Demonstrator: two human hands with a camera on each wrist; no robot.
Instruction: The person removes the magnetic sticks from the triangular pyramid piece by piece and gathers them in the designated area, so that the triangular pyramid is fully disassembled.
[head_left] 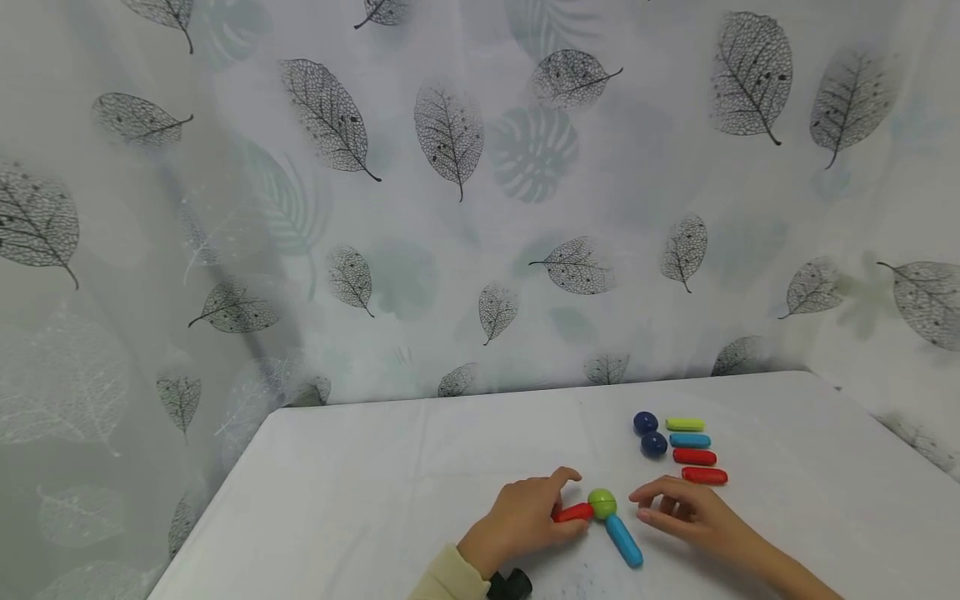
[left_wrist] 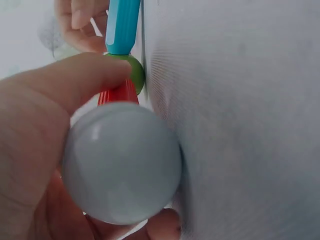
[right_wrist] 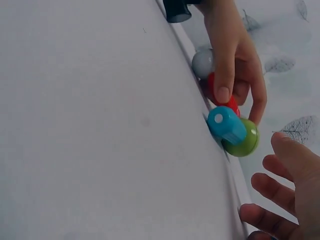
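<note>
My left hand (head_left: pixel 525 515) grips a red stick (head_left: pixel 573 512), its thumb lying along it. At one end of the red stick is a green ball (head_left: pixel 602 503), and from that ball a blue stick (head_left: pixel 624 541) angles off toward the front right. A grey ball (left_wrist: pixel 122 162) sits at the stick's other end, under my left palm and hidden in the head view. On the right of the green ball, my right hand (head_left: pixel 686 512) hovers with loosely bent fingers (right_wrist: pixel 272 190) and holds nothing.
Farther back on the white table (head_left: pixel 360 467), two dark blue balls (head_left: pixel 649 435) lie beside a short yellow-green stick (head_left: pixel 685 424), a blue stick (head_left: pixel 690 440) and two red sticks (head_left: pixel 700 466). A leaf-print curtain (head_left: pixel 450 250) hangs behind the table.
</note>
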